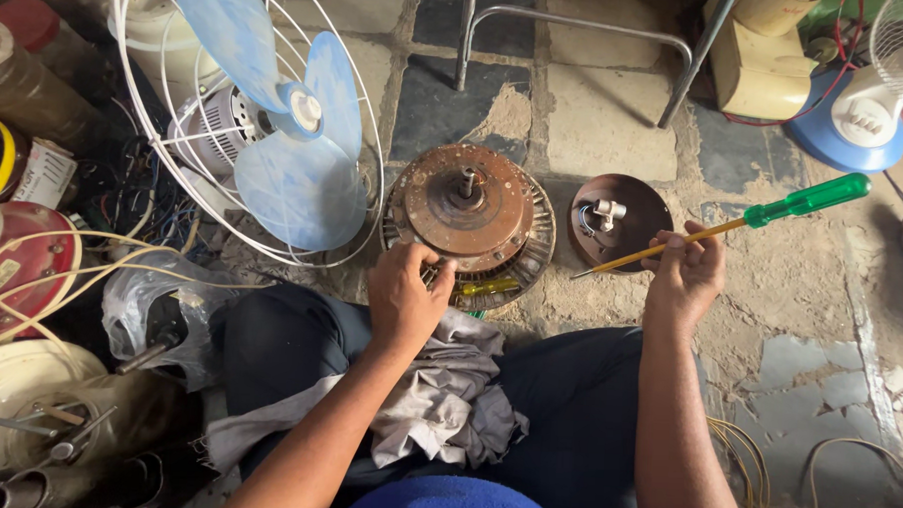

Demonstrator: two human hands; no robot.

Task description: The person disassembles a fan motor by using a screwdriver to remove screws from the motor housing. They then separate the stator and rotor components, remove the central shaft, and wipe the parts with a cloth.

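At the far left lie a red cover (11, 259) and a pale disc (16, 394), with yellowish wires (91, 271) looping over them and a clear bag (145, 298) just beside. Next comes a fan (276, 118) with 3 blue blades inside a white wire guard, lying tilted on the stone floor (596, 119). The left hand (405, 297) is closed, fingers curled down onto the near rim of the motor (468, 210), a rusty round ceiling-fan body with a short shaft standing up at its centre; whether it pinches anything there I cannot tell. The motor sits on the floor just in front of the person's knees, touching the fan guard's edge. A yellow-handled tool (488, 285) lies against its near side, and a grey rag (457, 389) rests on the lap below the hand. Right of the motor, close but apart, sits a brown cap (628, 205) holding a small white part. The right hand (686, 272) is wrapped around the shaft of a screwdriver (743, 222) with a green handle, tip pointing down-left near the cap. At the far right stands a blue-based fan (856, 123).
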